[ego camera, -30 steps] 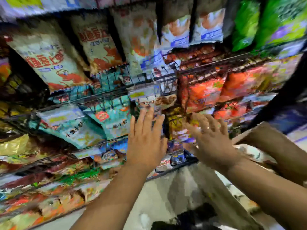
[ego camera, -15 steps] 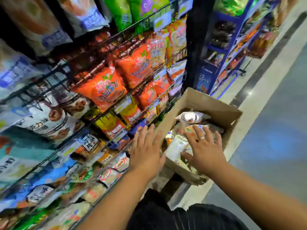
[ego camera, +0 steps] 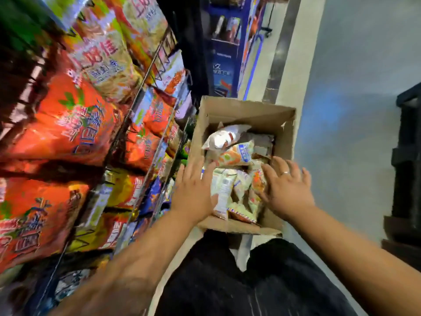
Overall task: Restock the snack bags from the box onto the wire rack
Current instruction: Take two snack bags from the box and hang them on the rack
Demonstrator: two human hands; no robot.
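This side of the box [ego camera: 250, 115], your dark trouser legs [ego camera: 227, 283] fill the lower view, so you seem to be crouched close over it. Your left hand [ego camera: 193, 192] hovers at the box's left rim and your right hand [ego camera: 286, 190], a ring on one finger, hovers over its right half. Both are flat with fingers spread and have hold of nothing. Whether the fingertips already touch the packets I cannot tell. The snack bags [ego camera: 230, 188] lie inside the box between your palms, loosely heaped and overlapping, some on edge, with a white bag [ego camera: 224, 137] on top toward the box's far wall. To gather them well, bring your palms in from both sides of the heap and close on a small bunch toward the box's near wall, where the packets stand together. Squeeze lightly, since they look puffed and slick and would likely slide or crush under a hard grip. Lift straight up past the rim so no corner catches the cardboard. Close beside the box on its left stands the wire rack [ego camera: 145, 75], its tiers crowded with orange bags [ego camera: 68, 124] leaning forward, so judge which tier has room before you carry anything across. The box sits on a pale floor [ego camera: 355, 124] that runs off to its right. Beyond the box's far wall stands blue shelving [ego camera: 224, 71], and well to the box's right a dark unit [ego camera: 407, 160] stands at the view's edge.
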